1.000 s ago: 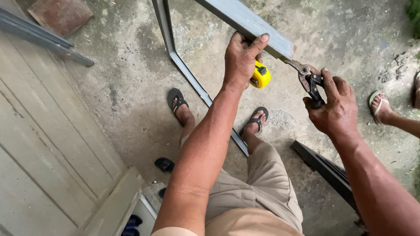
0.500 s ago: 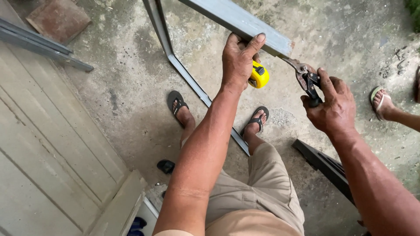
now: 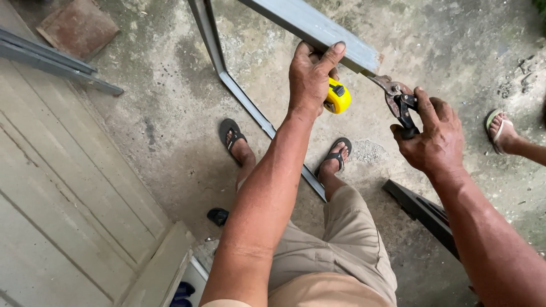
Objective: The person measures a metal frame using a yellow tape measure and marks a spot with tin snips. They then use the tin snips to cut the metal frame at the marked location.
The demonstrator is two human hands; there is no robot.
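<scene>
So my left hand [image 3: 310,77] has its fingers wrapped over the grey metal channel [image 3: 310,23] that runs from about 11 o'clock toward the middle of the view, and I've got a yellow tape measure [image 3: 338,96] tucked under that same palm. My right hand [image 3: 435,136], over at 3 o'clock, is clenched around the handles of the tin snips [image 3: 395,96], whose nose sits right at the cut end of the channel. Down below are my sandalled feet on the concrete floor [image 3: 170,125], a second metal channel [image 3: 239,94] lying between them, and someone else's foot [image 3: 500,131] at the right edge.
</scene>
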